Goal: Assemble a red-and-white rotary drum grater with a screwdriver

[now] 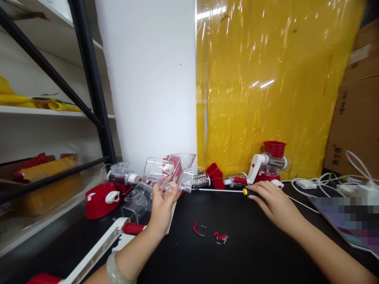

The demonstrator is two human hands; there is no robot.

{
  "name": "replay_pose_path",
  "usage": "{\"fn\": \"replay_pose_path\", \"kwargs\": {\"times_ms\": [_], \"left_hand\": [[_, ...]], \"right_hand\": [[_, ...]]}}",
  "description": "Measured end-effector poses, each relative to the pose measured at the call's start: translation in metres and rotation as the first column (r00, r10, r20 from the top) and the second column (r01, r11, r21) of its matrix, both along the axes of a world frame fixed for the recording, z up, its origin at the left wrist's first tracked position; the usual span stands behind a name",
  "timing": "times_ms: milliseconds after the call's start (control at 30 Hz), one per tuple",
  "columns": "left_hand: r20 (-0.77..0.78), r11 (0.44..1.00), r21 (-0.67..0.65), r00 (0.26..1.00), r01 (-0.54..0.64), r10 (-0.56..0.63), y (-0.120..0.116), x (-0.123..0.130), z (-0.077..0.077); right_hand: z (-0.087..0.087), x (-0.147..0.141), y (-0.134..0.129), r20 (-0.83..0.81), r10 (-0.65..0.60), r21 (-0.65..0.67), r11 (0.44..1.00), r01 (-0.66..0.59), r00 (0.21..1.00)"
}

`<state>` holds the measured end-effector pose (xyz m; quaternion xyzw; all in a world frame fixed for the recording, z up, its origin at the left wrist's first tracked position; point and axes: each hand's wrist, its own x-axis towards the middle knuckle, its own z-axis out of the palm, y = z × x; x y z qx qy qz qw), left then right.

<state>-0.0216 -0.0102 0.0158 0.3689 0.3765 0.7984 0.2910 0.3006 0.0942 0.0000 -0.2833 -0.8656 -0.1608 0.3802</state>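
My left hand (164, 203) grips a clear plastic housing (184, 167) and holds it up over the black table. In my right hand (272, 201) is a screwdriver (220, 190), its yellow and black handle between my fingers. The long shaft runs left, and its tip is at the housing's right end; whether it touches a screw is too small to tell. Below lie two small red plastic parts, a left one (195, 228) and a right one (219, 236), with several tiny pins or screws beside them.
An assembled rotary grater (268, 161) stands at the back right, near metal grater drums (201, 180) and a red pusher (215, 175). A red base (102, 200) and a white-and-red crank arm (97, 246) lie left. White cables (319, 183) and a tablet-like device (349, 221) are right.
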Motion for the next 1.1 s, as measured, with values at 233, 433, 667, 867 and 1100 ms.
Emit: {"fn": "replay_pose_path", "kwargs": {"times_ms": [233,433,667,867,1100], "left_hand": [[0.003,1.000,0.008,1.000,-0.002,0.002,0.0004,-0.0004,-0.0012],[0.025,1.000,-0.003,1.000,-0.008,0.008,-0.0007,0.0031,0.0017],[0.032,1.000,-0.017,0.999,0.004,-0.004,0.0001,0.0043,0.0012],[0.021,1.000,-0.011,1.000,0.012,-0.012,-0.0010,0.0050,0.0000],[0.000,0.999,-0.023,1.000,0.023,-0.023,-0.0012,0.0067,-0.0034]], "right_hand": [[0.0008,0.0009,0.0005,-0.005,-0.008,0.011,1.000,0.008,1.000],[0.0017,-0.0004,-0.0004,-0.009,-0.001,0.004,1.000,0.001,1.000],[0.0001,-0.0002,0.0002,-0.016,-0.007,-0.008,1.000,0.006,1.000],[0.0007,-0.0001,-0.0004,-0.022,-0.003,-0.004,1.000,0.003,1.000],[0.0019,-0.0039,-0.0049,-0.015,-0.002,-0.008,1.000,0.001,1.000]]}}
